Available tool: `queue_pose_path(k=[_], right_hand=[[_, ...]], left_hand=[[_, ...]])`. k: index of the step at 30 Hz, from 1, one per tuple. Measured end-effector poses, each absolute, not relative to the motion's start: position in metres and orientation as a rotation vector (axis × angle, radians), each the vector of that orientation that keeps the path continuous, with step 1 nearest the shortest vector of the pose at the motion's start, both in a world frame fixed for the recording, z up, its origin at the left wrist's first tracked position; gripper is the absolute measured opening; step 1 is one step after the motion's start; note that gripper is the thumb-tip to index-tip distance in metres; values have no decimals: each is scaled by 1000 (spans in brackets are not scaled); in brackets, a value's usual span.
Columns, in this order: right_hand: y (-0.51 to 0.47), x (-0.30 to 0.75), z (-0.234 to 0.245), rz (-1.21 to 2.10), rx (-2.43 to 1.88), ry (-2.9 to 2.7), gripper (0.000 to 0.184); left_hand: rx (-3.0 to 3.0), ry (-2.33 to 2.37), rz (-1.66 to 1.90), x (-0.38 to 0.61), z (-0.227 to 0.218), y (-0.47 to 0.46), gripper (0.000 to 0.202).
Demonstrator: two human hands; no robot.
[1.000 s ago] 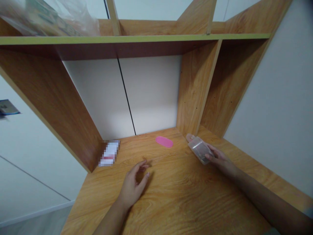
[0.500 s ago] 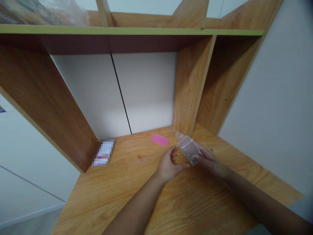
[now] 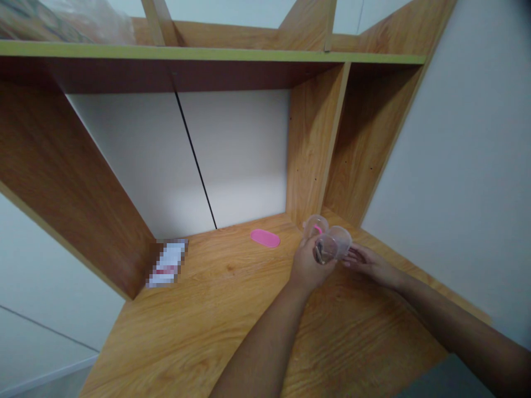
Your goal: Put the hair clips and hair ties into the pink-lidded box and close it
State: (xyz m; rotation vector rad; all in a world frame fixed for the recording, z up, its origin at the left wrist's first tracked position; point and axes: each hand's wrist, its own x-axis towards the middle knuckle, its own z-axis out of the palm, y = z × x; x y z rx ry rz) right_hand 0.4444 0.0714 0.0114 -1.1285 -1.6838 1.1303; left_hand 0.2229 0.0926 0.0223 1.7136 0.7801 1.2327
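Observation:
A clear plastic container (image 3: 341,239) with rounded, cup-like compartments is held above the desk, its openings tilted toward me. My left hand (image 3: 309,268) wraps round its near left side, closed on it. Small dark and light thin pieces, too small to name, show in the nearest compartment, and something pink shows in the far one. Beside the container's right side is my right hand (image 3: 369,265), palm turned inward, fingers apart and their tips at the plastic. A flat pink oval piece (image 3: 265,238) lies on the desk to the left, touched by neither hand.
The wooden desk (image 3: 207,315) runs under a shelf unit with an upright divider (image 3: 311,149). A blurred white paper-like item (image 3: 168,264) lies by the left panel. A plastic bag (image 3: 103,25) rests on the upper shelf. A pale wall (image 3: 452,166) stands at right.
My left hand has moved right and closed on the container, which has turned so its openings face me. My right hand's hold has loosened. The view has shifted slightly to the right.

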Motion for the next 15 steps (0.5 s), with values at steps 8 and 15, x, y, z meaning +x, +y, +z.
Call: queue_pose_path(k=[8, 15], right_hand=[[78, 454, 7, 1121, -1138, -1633, 77], [83, 449, 13, 1097, -1160, -1669, 75]], left_hand=[[1964, 905, 1398, 227, 30, 77, 80], [1825, 906, 1405, 211, 40, 68, 74]])
